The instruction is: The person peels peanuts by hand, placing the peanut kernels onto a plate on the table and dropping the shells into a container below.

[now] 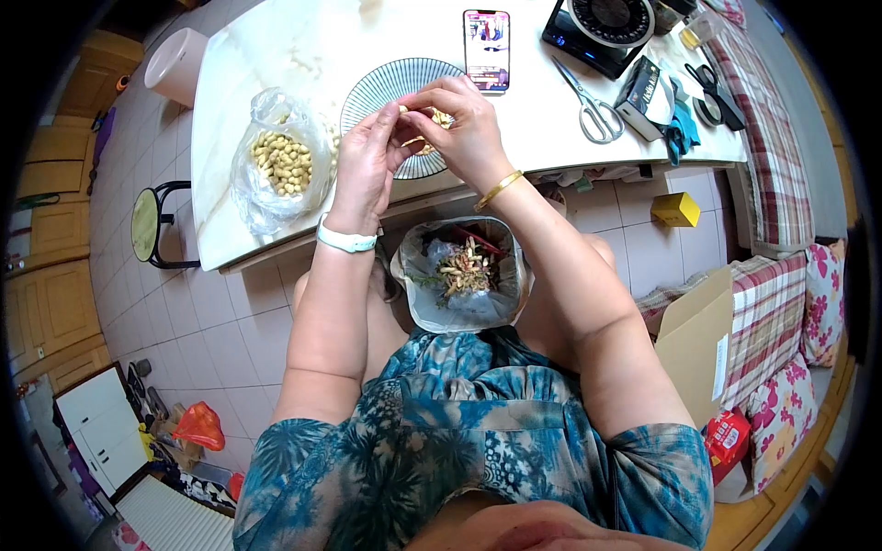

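Observation:
Above a striped plate [367,84], my left hand [372,151] and my right hand [459,124] meet at the fingertips. A small pale peanut [402,109] shows between the fingers, pinched by both hands. Some shelled pieces lie on the plate, partly hidden by my hands. To the left, an open clear plastic bag [250,197] holds many unshelled peanuts [282,163]. Below the table edge, a lined bin [413,298] stands between my legs with shells and other scraps [464,271] in it.
A lit phone [487,50] touches the plate's far right side. Scissors [593,110], a tissue box [638,99], a blue cloth [682,129] and a black cooker [602,32] are on the table's right. A stool [147,225] stands left; an open cardboard box [694,340] is at right.

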The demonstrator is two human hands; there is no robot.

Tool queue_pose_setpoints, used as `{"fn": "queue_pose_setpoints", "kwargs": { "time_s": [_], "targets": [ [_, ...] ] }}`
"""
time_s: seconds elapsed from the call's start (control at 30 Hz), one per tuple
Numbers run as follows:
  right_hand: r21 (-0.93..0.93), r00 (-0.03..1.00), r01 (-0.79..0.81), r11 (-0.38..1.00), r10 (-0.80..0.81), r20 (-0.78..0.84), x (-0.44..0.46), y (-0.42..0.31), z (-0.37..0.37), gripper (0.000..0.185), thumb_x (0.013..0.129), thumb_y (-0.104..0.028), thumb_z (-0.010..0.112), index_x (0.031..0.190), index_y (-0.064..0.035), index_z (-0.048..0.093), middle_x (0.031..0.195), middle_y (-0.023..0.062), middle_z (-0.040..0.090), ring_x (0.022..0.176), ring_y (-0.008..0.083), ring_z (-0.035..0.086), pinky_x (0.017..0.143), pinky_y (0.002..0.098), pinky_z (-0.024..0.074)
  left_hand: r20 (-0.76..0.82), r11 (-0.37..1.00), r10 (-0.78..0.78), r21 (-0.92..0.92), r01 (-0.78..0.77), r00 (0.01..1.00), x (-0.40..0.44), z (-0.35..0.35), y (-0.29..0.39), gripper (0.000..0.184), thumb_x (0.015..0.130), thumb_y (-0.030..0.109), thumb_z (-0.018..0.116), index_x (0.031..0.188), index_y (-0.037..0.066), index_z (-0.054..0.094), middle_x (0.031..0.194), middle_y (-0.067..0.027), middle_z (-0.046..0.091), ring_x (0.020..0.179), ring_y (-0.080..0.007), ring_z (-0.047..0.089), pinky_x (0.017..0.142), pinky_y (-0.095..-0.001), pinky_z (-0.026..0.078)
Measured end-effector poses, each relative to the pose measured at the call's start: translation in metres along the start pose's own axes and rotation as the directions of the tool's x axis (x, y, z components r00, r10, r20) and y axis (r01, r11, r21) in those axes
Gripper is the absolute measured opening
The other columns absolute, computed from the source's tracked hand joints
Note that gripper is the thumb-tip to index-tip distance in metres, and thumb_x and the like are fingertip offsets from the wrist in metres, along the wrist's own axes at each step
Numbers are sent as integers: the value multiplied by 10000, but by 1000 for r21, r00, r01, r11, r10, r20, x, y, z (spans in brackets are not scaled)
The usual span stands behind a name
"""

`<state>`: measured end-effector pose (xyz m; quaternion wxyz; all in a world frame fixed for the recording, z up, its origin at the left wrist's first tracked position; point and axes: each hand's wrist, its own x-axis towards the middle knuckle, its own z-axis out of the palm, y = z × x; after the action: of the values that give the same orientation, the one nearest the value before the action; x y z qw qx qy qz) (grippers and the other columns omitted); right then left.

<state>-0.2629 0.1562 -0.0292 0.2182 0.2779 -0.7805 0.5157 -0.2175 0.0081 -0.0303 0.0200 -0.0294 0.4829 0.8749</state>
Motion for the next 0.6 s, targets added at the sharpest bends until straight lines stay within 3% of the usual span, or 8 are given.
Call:
{"fn": "queue_pose_setpoints", "kwargs": {
  "time_s": [0.17,0.23,0.27,0.33,0.4,0.5,0.6],
  "targets": [
    [43,998,-57,997,56,13,0,2,6,97,798,-131,786,885,-93,769,897,58,688,888,262,616,796,366,515,-58,990,-53,-135,44,997,5,-6,-5,313,1082,246,517,1188,-23,635,1043,-106,686,938,-188,682,859,-347,601],
    [-137,988,149,979,-153,-13,0,-2,4,118,778,-112,771,891,-93,745,912,52,682,903,263,620,796,377,518,-35,984,-51,-174,44,998,6,-7,-7,316,1097,236,478,1207,-27,615,1088,-114,675,980,-196,674,887,-356,594],
    [-137,988,150,979,-153,-12,0,-1,5,118,778,-112,771,891,-93,745,912,52,682,903,263,620,796,377,518,-58,969,-92,-236,76,994,7,-6,-9,325,1105,228,442,1233,-28,596,1137,-115,657,1021,-195,660,917,-356,582],
    [-260,939,340,904,-342,39,-1,1,8,154,750,-98,750,901,-90,721,922,43,674,912,265,621,795,386,524,-79,949,-135,-298,106,988,10,-10,-12,337,1113,221,406,1259,-30,577,1186,-117,639,1063,-195,647,947,-356,571],
    [-267,932,359,894,-359,52,-4,0,11,178,730,-104,741,906,-84,717,934,36,677,944,268,627,822,394,520,50,861,-196,-470,196,979,14,-19,-15,354,1117,208,361,1307,-31,539,1234,-118,619,1106,-184,631,975,-337,558],
    [-276,925,378,884,-370,81,-5,-5,11,177,740,-108,736,914,-82,717,954,41,691,981,266,636,865,398,508,124,812,-201,-534,236,972,16,-25,-16,349,1111,194,365,1306,-29,549,1225,-125,623,1099,-185,636,981,-328,556],
    [-252,934,356,900,-347,82,-6,-6,10,176,754,-109,735,927,-83,717,964,50,706,997,264,646,896,404,494,68,836,-208,-506,213,976,19,-22,-15,351,1103,176,369,1306,-44,553,1236,-134,619,1101,-195,638,986,-327,557]
  ]
}}
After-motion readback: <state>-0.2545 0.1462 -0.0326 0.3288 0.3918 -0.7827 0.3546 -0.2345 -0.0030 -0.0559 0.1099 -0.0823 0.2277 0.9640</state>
